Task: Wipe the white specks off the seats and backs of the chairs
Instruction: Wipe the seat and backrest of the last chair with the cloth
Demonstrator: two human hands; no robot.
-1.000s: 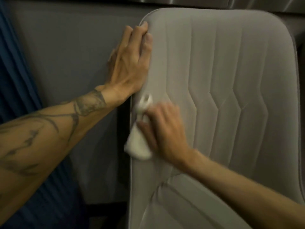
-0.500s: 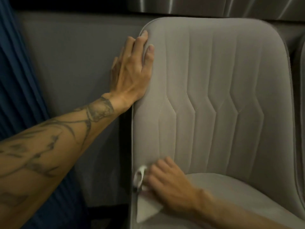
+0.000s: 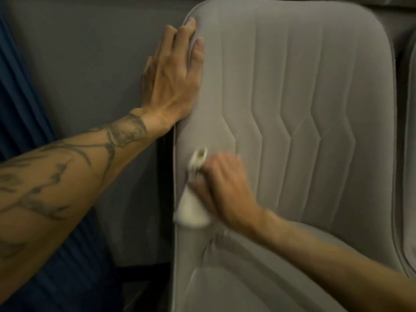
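Chair back point(image 3: 292, 104): grey padded upholstery with stitched vertical channels that kink into a zigzag halfway down. It stands upright and fills most of the right side of the scene.
Seat point(image 3: 258, 282): the same grey fabric, curving toward me below the back, at the near right.
Left hand point(image 3: 173, 79): spread flat with straight fingers, laid along the left edge of the chair back. The fingertips reach up by its rounded top left corner and the heel of the palm presses the side piping.
Tattooed forearm point(image 3: 67, 176): comes in from the near left and runs up to that hand.
Right hand point(image 3: 227, 188): blurred, low on the left part of the chair back just above the seat, fingers curled around the white cloth.
White cloth point(image 3: 191, 210): bunched in the right hand, touching the chair back at its left edge. A wider fold hangs below the thumb and a small twist sticks up above the fingers.
Grey wall point(image 3: 90, 64): plain, on the far left behind the chair.
Blue curtain point(image 3: 15, 91): pleated, at the far left edge.
Second chair point(image 3: 410, 154): only a strip of its grey edge shows, just beside the first on the right.
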